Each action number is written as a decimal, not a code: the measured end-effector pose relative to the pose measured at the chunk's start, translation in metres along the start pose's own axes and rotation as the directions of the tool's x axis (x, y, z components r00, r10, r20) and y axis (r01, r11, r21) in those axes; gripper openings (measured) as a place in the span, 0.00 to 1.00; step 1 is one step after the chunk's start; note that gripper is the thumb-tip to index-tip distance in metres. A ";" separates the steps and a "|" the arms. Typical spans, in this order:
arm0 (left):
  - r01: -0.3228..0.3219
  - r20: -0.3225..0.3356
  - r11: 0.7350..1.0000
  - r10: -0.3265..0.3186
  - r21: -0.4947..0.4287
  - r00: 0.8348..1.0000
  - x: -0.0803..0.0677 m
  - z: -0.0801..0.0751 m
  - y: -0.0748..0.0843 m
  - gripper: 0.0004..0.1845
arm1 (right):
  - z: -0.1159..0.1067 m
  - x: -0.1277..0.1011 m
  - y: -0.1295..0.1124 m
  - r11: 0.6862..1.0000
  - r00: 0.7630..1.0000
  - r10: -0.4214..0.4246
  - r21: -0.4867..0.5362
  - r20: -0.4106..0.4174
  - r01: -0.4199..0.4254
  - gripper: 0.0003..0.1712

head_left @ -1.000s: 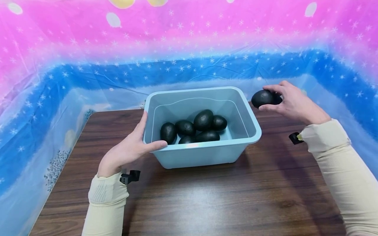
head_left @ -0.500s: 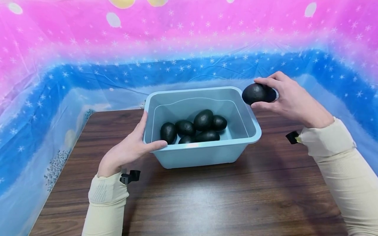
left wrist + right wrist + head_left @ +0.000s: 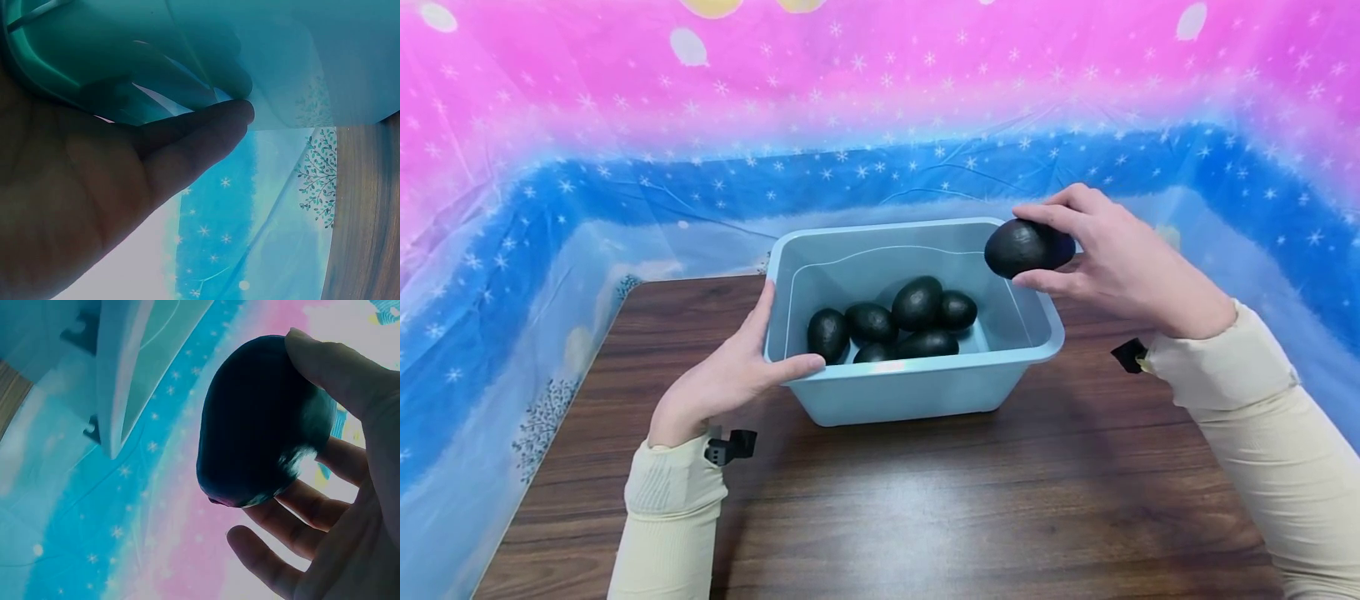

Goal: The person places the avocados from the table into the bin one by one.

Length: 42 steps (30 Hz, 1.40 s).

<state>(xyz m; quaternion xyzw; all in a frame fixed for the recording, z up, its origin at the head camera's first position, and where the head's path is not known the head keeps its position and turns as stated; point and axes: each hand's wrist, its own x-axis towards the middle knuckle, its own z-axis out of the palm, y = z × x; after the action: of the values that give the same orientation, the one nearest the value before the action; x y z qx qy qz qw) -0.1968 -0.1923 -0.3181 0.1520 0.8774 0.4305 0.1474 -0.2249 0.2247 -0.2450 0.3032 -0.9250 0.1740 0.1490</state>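
Observation:
A black avocado is held in my right hand, the thumb below it and the fingers over the top. It overlaps the right rim of a pale blue plastic tub in the head view. The right wrist view shows the dark avocado up close, a small nub at one end. My left hand grips the tub's near left corner, thumb along the front rim and fingers against the left side. Several black avocados lie on the tub's floor, the nearest partly hidden by the front wall.
The tub stands on a dark wood-grain table. Behind and on both sides hangs a pink and blue snowflake-printed cloth. Black camera mounts sit at both wrists, below cream sleeves.
My right hand has moved left with the avocado, from beyond the tub's right side to over its right rim. The left hand and the tub have stayed in place.

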 end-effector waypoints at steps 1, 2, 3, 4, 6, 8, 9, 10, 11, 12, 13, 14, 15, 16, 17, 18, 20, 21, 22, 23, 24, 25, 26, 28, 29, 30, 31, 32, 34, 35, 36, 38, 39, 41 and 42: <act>0.002 0.000 1.000 -0.002 0.002 1.000 0.000 0.000 0.000 0.60 | 0.001 0.001 -0.002 1.000 1.000 -0.013 -0.003 0.002 0.013 0.40; 0.001 -0.001 1.000 -0.001 0.002 1.000 0.000 0.000 0.000 0.60 | 0.003 0.002 -0.003 1.000 1.000 -0.024 -0.006 0.004 0.024 0.40; 0.002 -0.002 1.000 -0.002 0.004 1.000 0.001 0.000 0.000 0.60 | 0.004 0.003 -0.005 0.999 0.999 -0.035 -0.009 0.008 0.035 0.40; 0.002 -0.002 1.000 -0.002 0.004 1.000 0.001 0.000 -0.001 0.60 | 0.006 0.004 -0.007 0.999 0.999 -0.049 -0.016 0.009 0.049 0.40; 0.003 -0.001 1.000 -0.003 0.004 1.000 0.002 0.000 -0.001 0.60 | 0.008 0.006 -0.010 0.996 0.997 -0.075 -0.037 0.012 0.076 0.41; 0.002 0.000 1.000 -0.002 0.002 1.000 0.003 0.001 -0.001 0.60 | 0.009 0.006 -0.012 0.993 0.995 -0.101 -0.058 0.016 0.102 0.41; 0.004 0.001 1.000 -0.004 0.002 1.000 0.003 0.001 -0.001 0.60 | 0.009 0.007 -0.013 0.991 0.994 -0.111 -0.070 0.018 0.112 0.40; 0.008 0.003 1.000 -0.008 0.002 1.000 0.003 0.001 -0.001 0.60 | 0.009 0.007 -0.014 0.989 0.993 -0.119 -0.080 0.017 0.120 0.39; 0.011 0.003 1.000 -0.011 0.001 1.000 0.003 0.001 -0.001 0.60 | 0.009 0.007 -0.015 0.989 0.992 -0.122 -0.084 0.015 0.122 0.39; 0.013 0.004 1.000 -0.013 0.000 1.000 0.003 0.002 -0.001 0.60 | 0.007 0.006 -0.016 0.989 0.993 -0.116 -0.085 0.013 0.117 0.37; 0.015 0.005 1.000 -0.015 -0.002 1.000 0.003 0.002 -0.001 0.60 | 0.006 0.005 -0.016 0.990 0.994 -0.109 -0.084 0.008 0.109 0.36; 0.016 0.005 1.000 -0.016 -0.003 1.000 0.003 0.002 -0.001 0.60 | 0.005 0.005 -0.016 0.991 0.995 -0.101 -0.082 0.002 0.101 0.35; 0.018 0.007 1.000 -0.018 -0.003 1.000 0.002 0.002 -0.001 0.60 | 0.004 0.004 -0.015 0.992 0.995 -0.095 -0.080 -0.008 0.095 0.35; 0.016 0.007 1.000 -0.016 -0.001 1.000 0.002 0.002 -0.001 0.60 | 0.003 0.003 -0.015 0.993 0.996 -0.090 -0.074 -0.018 0.088 0.34; 0.014 0.007 1.000 -0.014 0.002 1.000 0.002 0.001 -0.001 0.60 | 0.002 0.002 -0.014 0.994 0.996 -0.086 -0.070 -0.027 0.084 0.34; 0.012 0.008 1.000 -0.012 0.003 1.000 0.002 0.001 -0.001 0.60 | 0.002 0.001 -0.013 0.994 0.996 -0.083 -0.067 -0.033 0.080 0.33; 0.005 0.009 1.000 -0.006 0.006 1.000 0.001 0.001 0.000 0.60 | 0.001 0.000 -0.010 0.995 0.996 -0.081 -0.064 -0.039 0.079 0.33; 0.000 0.008 1.000 0.000 0.005 1.000 0.001 0.000 -0.001 0.60 | 0.001 0.000 -0.009 0.995 0.997 -0.074 -0.063 -0.036 0.072 0.33; -0.005 0.008 1.000 0.005 0.003 1.000 0.001 0.000 -0.001 0.60 | 0.001 -0.001 -0.008 0.996 0.997 -0.068 -0.064 -0.033 0.066 0.33; -0.006 0.007 1.000 0.006 -0.001 1.000 0.001 0.000 -0.001 0.59 | 0.001 -0.002 -0.007 0.996 0.998 -0.063 -0.067 -0.028 0.061 0.33; -0.007 0.004 1.000 0.007 -0.007 1.000 0.001 0.000 -0.001 0.59 | 0.001 -0.003 -0.005 0.996 0.998 -0.054 -0.070 -0.022 0.052 0.33; -0.008 0.005 1.000 0.008 -0.008 1.000 0.000 0.001 -0.002 0.59 | 0.001 -0.004 -0.004 0.996 0.999 -0.043 -0.074 -0.018 0.041 0.33; -0.010 0.005 1.000 0.010 -0.011 1.000 0.001 0.001 -0.002 0.59 | 0.001 -0.005 -0.003 0.996 0.999 -0.031 -0.078 -0.015 0.030 0.33; -0.009 -0.002 1.000 0.009 -0.018 1.000 0.000 0.001 -0.004 0.59 | 0.002 -0.007 0.001 0.996 1.000 -0.006 -0.084 -0.010 0.005 0.34; -0.009 -0.006 1.000 0.009 -0.022 1.000 0.000 0.002 -0.005 0.59 | 0.002 -0.008 0.003 0.996 1.000 0.003 -0.087 -0.013 -0.004 0.34; -0.007 -0.007 1.000 0.007 -0.022 1.000 0.000 0.002 -0.005 0.59 | 0.002 -0.010 0.005 0.996 1.000 0.021 -0.089 -0.009 -0.022 0.35; -0.006 -0.008 1.000 0.006 -0.020 1.000 0.000 0.002 -0.006 0.59 | 0.003 -0.012 0.008 0.995 0.999 0.036 -0.090 -0.009 -0.037 0.35; -0.006 -0.012 1.000 0.006 -0.025 1.000 0.000 0.002 -0.006 0.59 | 0.003 -0.014 0.011 0.995 0.999 0.051 -0.088 -0.009 -0.052 0.35; 0.001 -0.013 1.000 -0.001 -0.021 1.000 0.000 0.003 -0.006 0.59 | 0.005 -0.020 0.017 0.994 0.997 0.070 -0.084 -0.020 -0.071 0.35; 0.005 -0.010 1.000 -0.005 -0.017 1.000 0.000 0.003 -0.006 0.59 | 0.006 -0.023 0.020 0.993 0.996 0.080 -0.081 -0.026 -0.082 0.35; 0.013 -0.006 1.000 -0.013 -0.009 1.000 0.000 0.002 -0.005 0.59 | 0.008 -0.027 0.023 0.992 0.995 0.097 -0.073 -0.028 -0.099 0.35; 0.025 0.005 1.000 -0.025 -0.003 1.000 0.000 0.001 -0.006 0.58 | 0.013 -0.035 0.029 0.991 0.992 0.120 -0.055 -0.048 -0.122 0.34; 0.032 0.010 0.999 -0.032 -0.002 0.999 0.000 -0.001 -0.007 0.57 | 0.016 -0.039 0.032 0.990 0.990 0.131 -0.046 -0.056 -0.134 0.34; 0.041 0.018 0.999 -0.041 0.004 0.999 -0.001 -0.005 -0.011 0.54 | 0.024 -0.046 0.039 0.985 0.984 0.168 -0.030 -0.061 -0.170 0.35; 0.041 0.020 0.999 -0.041 0.011 0.999 -0.002 -0.009 -0.013 0.52 | 0.028 -0.050 0.043 0.982 0.981 0.187 -0.024 -0.059 -0.188 0.35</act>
<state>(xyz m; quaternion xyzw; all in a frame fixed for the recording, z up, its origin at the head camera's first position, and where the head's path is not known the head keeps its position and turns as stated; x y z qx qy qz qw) -0.2000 -0.2072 -0.3232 0.1389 0.8811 0.4211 0.1643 -0.2174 0.2708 -0.2994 0.2074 -0.9473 0.1823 0.1626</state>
